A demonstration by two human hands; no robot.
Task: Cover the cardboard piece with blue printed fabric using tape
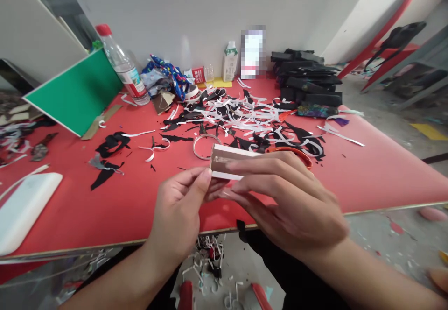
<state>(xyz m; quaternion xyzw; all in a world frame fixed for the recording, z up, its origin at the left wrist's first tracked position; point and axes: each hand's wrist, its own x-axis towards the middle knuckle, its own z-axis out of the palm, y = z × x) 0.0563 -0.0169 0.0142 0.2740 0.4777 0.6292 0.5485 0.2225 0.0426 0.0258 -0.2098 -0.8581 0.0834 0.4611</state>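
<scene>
A small flat brown piece with white strips along its long edges (219, 164) is up above the front of the red table. My left hand (182, 202) pinches its left end between thumb and fingers. Across its brown face lie the fingers of my right hand (290, 198), with the thumb below the lower edge; this hand hides the piece's right end. Just beyond the right hand shows an orange curved handle (304, 156), partly covered. A clear ring, like a roll of tape (198, 149), lies behind the piece.
White and black scraps (241, 114) spread over the red table (371, 160). At the back stand a plastic bottle (128, 76), a carton (230, 62), a lit phone (252, 51) and stacked black pieces (304, 76). A green board (77, 90) leans left, and a white device (30, 212) lies near the front-left edge.
</scene>
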